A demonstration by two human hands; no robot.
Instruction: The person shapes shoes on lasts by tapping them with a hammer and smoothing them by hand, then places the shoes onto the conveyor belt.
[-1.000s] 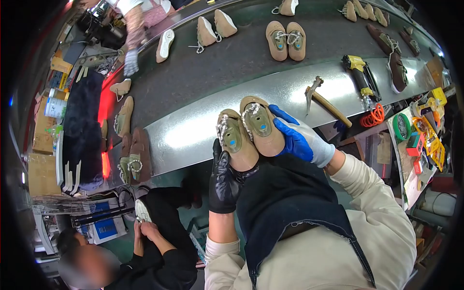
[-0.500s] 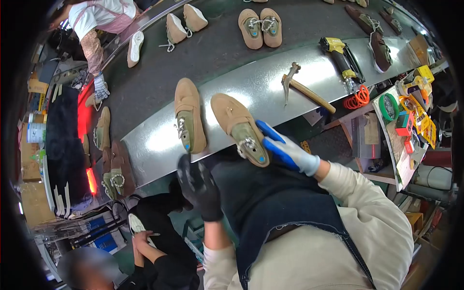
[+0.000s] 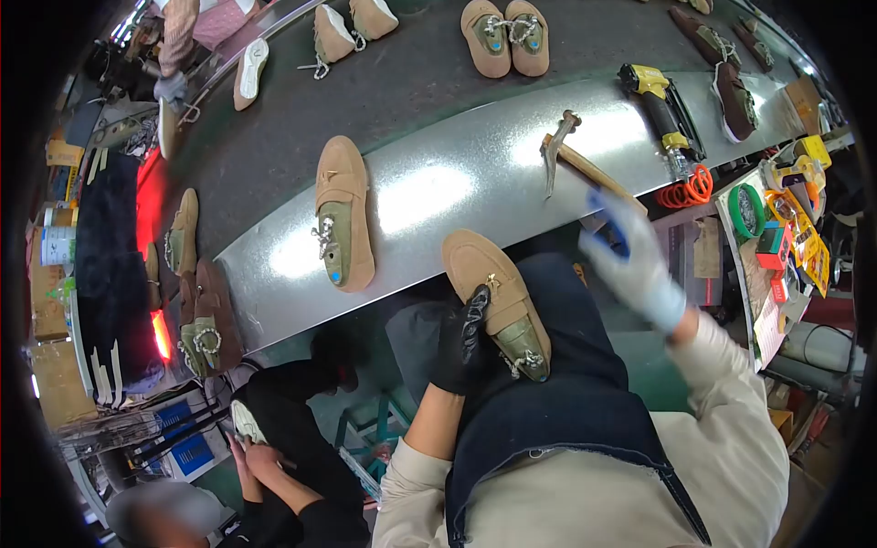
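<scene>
My left hand (image 3: 461, 342), in a black glove, grips the side of a tan suede loafer (image 3: 501, 274) held over my lap, toe pointing away. This loafer has a small gold ornament, a green lining with a blue dot, and a grey cord bow at its heel end. My right hand (image 3: 635, 260), in a white and blue glove, is blurred by motion; its fingers look spread, close to the handle end of a hammer (image 3: 589, 169) on the metal bench edge. The matching tan loafer (image 3: 345, 215) lies on the bench to the left.
A yellow-black nail gun (image 3: 662, 110) with an orange coiled hose (image 3: 685, 187) lies right of the hammer. More shoes (image 3: 505, 36) stand along the dark belt (image 3: 420, 82). A side shelf at right holds a green ring-shaped container (image 3: 745, 210). Co-workers are at upper left and lower left.
The loafer has come off the bench edge toward my lap, now in my left hand. My right hand has let go of it and moved right, toward the hammer handle.
</scene>
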